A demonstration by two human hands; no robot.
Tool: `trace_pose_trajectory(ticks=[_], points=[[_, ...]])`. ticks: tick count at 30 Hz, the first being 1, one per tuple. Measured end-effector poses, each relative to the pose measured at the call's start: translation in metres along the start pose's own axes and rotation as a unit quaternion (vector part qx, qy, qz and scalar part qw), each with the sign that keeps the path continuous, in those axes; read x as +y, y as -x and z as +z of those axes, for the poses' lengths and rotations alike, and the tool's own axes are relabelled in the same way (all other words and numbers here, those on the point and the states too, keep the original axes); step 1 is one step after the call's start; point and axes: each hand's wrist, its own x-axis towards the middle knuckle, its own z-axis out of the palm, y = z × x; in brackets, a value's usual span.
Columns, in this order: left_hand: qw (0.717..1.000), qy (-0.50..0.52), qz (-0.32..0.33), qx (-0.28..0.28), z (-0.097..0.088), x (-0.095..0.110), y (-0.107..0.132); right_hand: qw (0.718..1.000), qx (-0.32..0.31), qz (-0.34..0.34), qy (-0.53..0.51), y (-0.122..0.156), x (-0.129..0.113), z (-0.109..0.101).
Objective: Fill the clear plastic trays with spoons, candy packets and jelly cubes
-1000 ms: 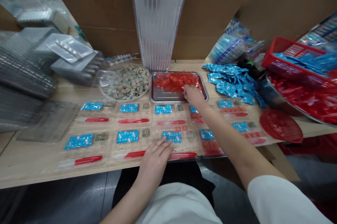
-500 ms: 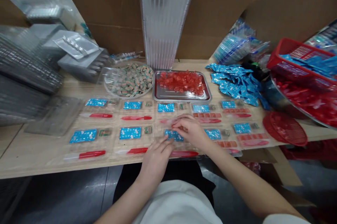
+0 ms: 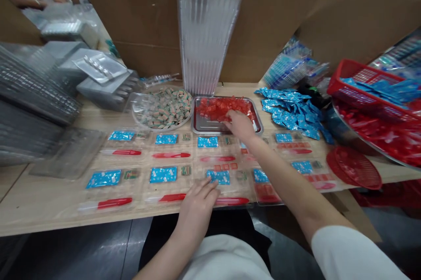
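My right hand [image 3: 240, 125] reaches into the metal tray [image 3: 202, 127] of red wrapped pieces [image 3: 219, 107], fingers curled down among them; I cannot make out what it grips. My left hand [image 3: 196, 204] rests flat, fingers spread, on the clear blister trays [image 3: 171, 170] at the table's near edge. Each tray cell holds a blue sachet [image 3: 163, 174] and a red-capped pen [image 3: 171, 155]. A few small red pieces [image 3: 225, 166] lie in the cell beside my right forearm.
A round dish of green-and-pink candies [image 3: 163, 108] sits left of the metal tray. Loose blue sachets [image 3: 291, 106] lie to its right. A tall stack of clear trays [image 3: 206, 30] stands behind. Red baskets [image 3: 363, 81] are at right, grey tray stacks [image 3: 36, 95] at left.
My right hand left the blister tray cell, where red pieces now lie, and went back up to the metal tray. My left hand stayed on the blister trays.
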Motion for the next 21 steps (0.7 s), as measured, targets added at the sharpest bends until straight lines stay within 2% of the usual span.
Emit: trace_pose_trajectory(ticks=[3,5,7,8,9,11,12,13,14,16,19,21], points=[[1.0,0.006,-0.006,0.005,0.001,0.0,0.0,1.0,-0.017,0.025,-0.006,-0.027,0.002,0.01],[1.0,0.014,-0.008,0.0,0.001,0.0,0.0,0.999,-0.024,0.017,-0.027,-0.023,0.005,0.014],[1.0,0.02,-0.004,0.0,0.0,0.0,0.0,0.987,-0.045,0.018,-0.155,-0.005,0.007,0.012],[1.0,0.027,-0.001,0.004,-0.001,0.0,0.0,0.961,-0.066,0.026,-0.266,0.007,0.007,0.008],[0.999,0.038,0.001,0.015,-0.003,0.0,-0.001,0.916,-0.092,0.042,-0.388,0.022,0.006,0.004],[0.995,0.077,-0.017,0.057,-0.011,0.0,-0.005,0.796,-0.137,0.089,-0.583,0.052,-0.001,-0.004],[0.991,0.099,-0.04,0.087,-0.016,-0.001,-0.009,0.756,-0.154,0.112,-0.626,0.067,-0.007,-0.007],[0.983,0.118,-0.069,0.119,-0.021,-0.002,-0.013,0.736,-0.166,0.128,-0.644,0.081,-0.014,-0.01],[0.975,0.134,-0.096,0.15,-0.026,-0.003,-0.018,0.733,-0.174,0.134,-0.643,0.092,-0.021,-0.011],[0.962,0.161,-0.127,0.181,-0.035,-0.005,-0.03,0.762,-0.184,0.109,-0.612,0.11,-0.034,-0.011],[0.954,0.213,-0.131,0.163,-0.039,-0.007,-0.041,0.822,-0.153,0.044,-0.546,0.124,-0.044,-0.01],[0.942,0.26,-0.159,0.142,-0.036,-0.005,-0.043,0.843,-0.129,0.008,-0.522,0.129,-0.045,-0.01]])
